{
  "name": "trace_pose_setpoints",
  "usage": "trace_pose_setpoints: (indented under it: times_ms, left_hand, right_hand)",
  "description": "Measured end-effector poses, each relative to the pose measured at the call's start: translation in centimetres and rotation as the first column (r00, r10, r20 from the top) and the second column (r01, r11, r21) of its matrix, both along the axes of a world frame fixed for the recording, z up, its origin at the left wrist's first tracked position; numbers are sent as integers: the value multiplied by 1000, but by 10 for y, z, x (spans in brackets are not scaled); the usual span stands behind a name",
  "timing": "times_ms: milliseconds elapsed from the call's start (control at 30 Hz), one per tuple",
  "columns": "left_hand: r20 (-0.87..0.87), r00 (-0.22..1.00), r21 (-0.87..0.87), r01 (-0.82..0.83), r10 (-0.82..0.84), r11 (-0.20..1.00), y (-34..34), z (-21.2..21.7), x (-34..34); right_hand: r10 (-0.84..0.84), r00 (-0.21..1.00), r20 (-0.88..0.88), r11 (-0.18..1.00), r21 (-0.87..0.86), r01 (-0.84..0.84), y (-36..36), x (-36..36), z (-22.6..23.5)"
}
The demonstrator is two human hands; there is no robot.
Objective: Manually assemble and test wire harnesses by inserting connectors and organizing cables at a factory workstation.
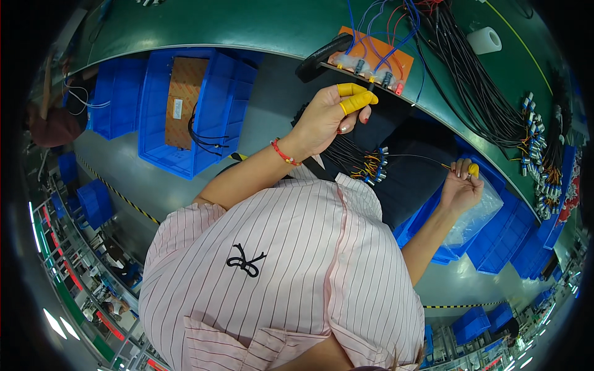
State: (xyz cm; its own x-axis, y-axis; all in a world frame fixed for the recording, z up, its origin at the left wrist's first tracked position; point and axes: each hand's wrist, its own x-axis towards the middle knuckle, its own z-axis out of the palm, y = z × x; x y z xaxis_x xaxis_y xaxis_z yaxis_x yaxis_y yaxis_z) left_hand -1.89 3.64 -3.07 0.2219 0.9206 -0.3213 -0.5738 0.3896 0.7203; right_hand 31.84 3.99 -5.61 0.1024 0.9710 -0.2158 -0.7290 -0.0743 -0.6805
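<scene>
My left hand (pixel 334 117), with yellow finger cots on two fingers, is closed in a pinch just below the front edge of an orange board (pixel 387 54). A short black cable end (pixel 370 86) shows between the fingertips and a yellow socket on the board. My right hand (pixel 461 185), also with a yellow finger cot, pinches the orange tip of a thin wire (pixel 421 156). That wire runs left toward a bundle of black cables (pixel 346 154) on my lap. Blue-and-silver connectors (pixel 374 170) and orange wires cluster at the bundle's end.
The green bench (pixel 247 25) curves across the far side. On it lie a long bundle of black cables (pixel 464 74), a white roll (pixel 484 41) and blue and red leads. Blue bins (pixel 148 117) stand on the left, and more blue bins (pixel 501 232) on the right.
</scene>
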Motion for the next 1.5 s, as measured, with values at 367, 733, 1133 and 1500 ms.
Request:
trace_pose_setpoints:
  times_ms: [367, 733, 1133, 1500]
  left_hand:
    - [310, 950, -130, 20, 22, 991, -1, 0, -3]
    - [584, 808, -248, 81, 82, 965, 2, 9, -2]
    - [434, 899, -207, 33, 62, 978, 9, 14, -1]
    - [69, 996, -65, -51, 56, 997, 8, 12, 13]
  right_hand:
    - [-10, 1000, -7, 997, -76, 9, 0, -1, -3]
    - [-28, 997, -71, 993, -115, 19, 2, 1, -5]
    - [6, 997, -79, 999, -40, -10, 6, 5, -6]
    - [-81, 995, -61, 997, -22, 80, -7, 21, 0]
